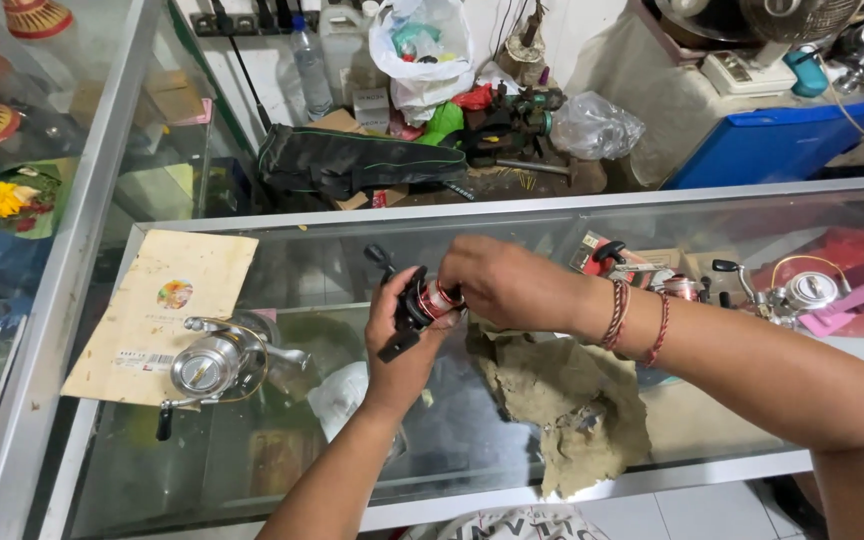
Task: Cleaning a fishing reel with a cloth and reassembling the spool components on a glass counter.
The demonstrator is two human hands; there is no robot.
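In the middle of the frame, above the glass desk, the left hand held a black and red fishing reel with its fingers wrapped around it, while the right hand pinched the red spool; the reel looked whole, so the work seemed partly done. A silver reel on a brown card lay at lower left, a dirty cloth at lower right, with some bare glass between them near the front edge.

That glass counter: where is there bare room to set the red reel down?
Bare glass lies between the silver reel and the brown rag, beneath the hands, and along the back edge above the booklet. The right end, by the pink holder, is crowded.
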